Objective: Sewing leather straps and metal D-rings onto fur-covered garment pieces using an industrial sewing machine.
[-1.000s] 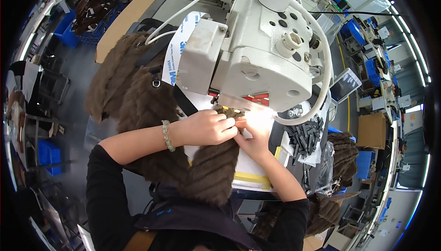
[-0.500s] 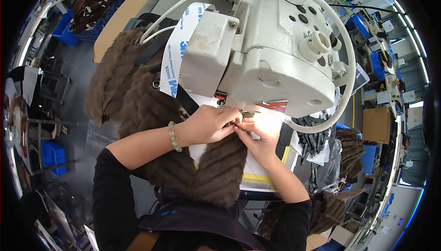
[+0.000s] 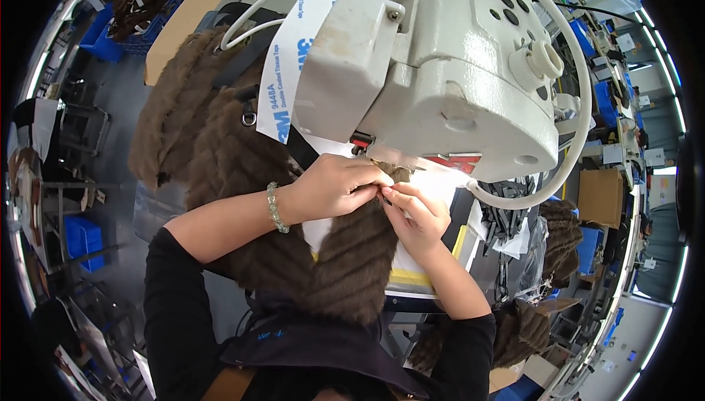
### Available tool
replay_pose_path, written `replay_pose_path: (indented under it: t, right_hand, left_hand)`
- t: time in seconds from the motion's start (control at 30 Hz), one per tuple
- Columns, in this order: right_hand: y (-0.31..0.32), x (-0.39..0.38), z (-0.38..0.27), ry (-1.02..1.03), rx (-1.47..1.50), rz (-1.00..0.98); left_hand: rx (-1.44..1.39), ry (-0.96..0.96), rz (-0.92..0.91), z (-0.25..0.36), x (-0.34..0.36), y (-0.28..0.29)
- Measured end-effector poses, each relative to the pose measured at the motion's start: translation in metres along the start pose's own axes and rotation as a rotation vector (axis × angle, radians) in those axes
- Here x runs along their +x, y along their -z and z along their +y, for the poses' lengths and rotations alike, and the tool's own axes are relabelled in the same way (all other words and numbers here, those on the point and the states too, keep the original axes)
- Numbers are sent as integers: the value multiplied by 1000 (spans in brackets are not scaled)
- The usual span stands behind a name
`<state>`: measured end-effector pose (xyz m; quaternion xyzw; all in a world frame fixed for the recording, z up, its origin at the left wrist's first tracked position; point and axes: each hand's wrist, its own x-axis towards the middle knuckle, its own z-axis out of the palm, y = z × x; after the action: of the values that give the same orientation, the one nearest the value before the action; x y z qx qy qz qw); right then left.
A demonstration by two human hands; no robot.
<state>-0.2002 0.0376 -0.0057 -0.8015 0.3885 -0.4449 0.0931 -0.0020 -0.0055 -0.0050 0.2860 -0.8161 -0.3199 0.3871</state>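
A brown fur garment with slanting ridges lies over the bed of a white sewing machine and hangs down in front of me. My left hand, a beaded bracelet at its wrist, is closed in a pinch over the fur, just before the lit sewing area. Fingertip to fingertip with it, my right hand pinches a small dark piece. What the left fingers hold is hidden. A metal ring and dark straps show on the garment's left part.
A printed paper strip hangs from the machine head. To the right lie many short black strips, scissors and clear plastic. A white hose curves around the machine. More brown fur is piled beyond the table's right side.
Both hands have stayed together at the fur, the right fingers shifting slightly; the small dark piece now shows between them. The machine appears higher and further right in the picture.
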Motion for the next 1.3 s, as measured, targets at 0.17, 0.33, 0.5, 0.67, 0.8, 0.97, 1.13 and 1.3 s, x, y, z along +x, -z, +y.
replay_pose_path:
  t: [0.17,0.33,0.5,0.67,0.8,0.97,1.13,1.3]
  right_hand:
    - [-4,0,0,-5,-4,17]
    - [-3,0,0,-132,45,32]
    - [2,3,17,-151,-58,30]
    - [0,2,26,-226,-71,44]
    - [-3,1,26,-267,-45,6]
    - [-7,8,27,-329,-86,-44]
    - [-7,8,25,-374,34,-78]
    - [-8,8,24,-405,78,-199]
  left_hand:
    - [-132,128,-69,5,-1,3]
    - [-237,177,-47,5,-1,0]
    - [250,-71,-99,-6,-2,3]
    - [484,-298,-161,-13,-4,-1]
    - [580,-360,-141,-13,-5,-3]
    - [607,-291,-213,-9,-6,0]
    - [763,-151,-234,-3,-8,-2]
    - [741,-50,-137,-3,-5,-4]
